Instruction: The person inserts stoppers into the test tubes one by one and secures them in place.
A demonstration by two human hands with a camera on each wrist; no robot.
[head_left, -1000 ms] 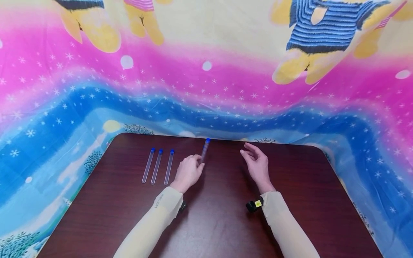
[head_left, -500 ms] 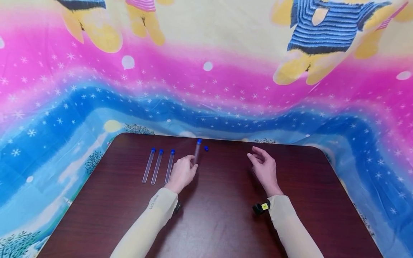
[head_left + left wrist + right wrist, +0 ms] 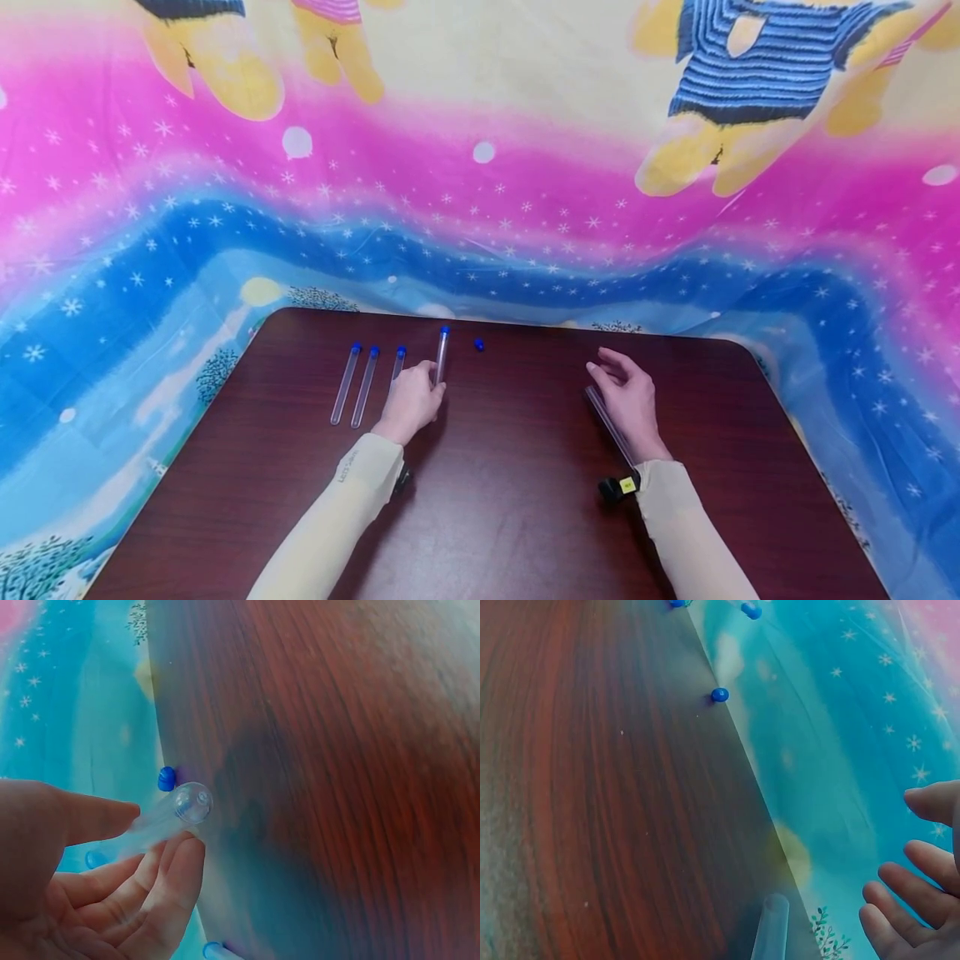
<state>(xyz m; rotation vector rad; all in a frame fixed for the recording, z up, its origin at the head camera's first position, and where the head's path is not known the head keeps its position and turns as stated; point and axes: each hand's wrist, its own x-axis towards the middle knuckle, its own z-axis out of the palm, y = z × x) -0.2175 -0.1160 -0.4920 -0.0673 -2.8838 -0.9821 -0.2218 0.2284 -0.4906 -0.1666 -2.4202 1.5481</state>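
My left hand (image 3: 408, 404) pinches a clear test tube (image 3: 441, 358) with a blue cap between thumb and fingers. In the left wrist view this test tube (image 3: 193, 802) points its rounded bottom toward the camera. The left hand partly covers the rightmost of three capped test tubes (image 3: 397, 363) lying in a row. My right hand (image 3: 628, 404) holds nothing, fingers relaxed. Beside and partly beneath it lies a test tube (image 3: 611, 425) with no cap showing at its far end. A loose blue cap (image 3: 479, 344) rests on the table between the hands, near the back edge.
Two more capped test tubes (image 3: 345, 385) of the row lie farther left on the dark wooden table (image 3: 495, 500). A patterned cloth (image 3: 480, 217) hangs behind and around the table's back and sides.
My left hand has moved left with its test tube, leaving the loose blue cap in sight. My right hand has shifted right and nearer, uncovering the test tube beside it.
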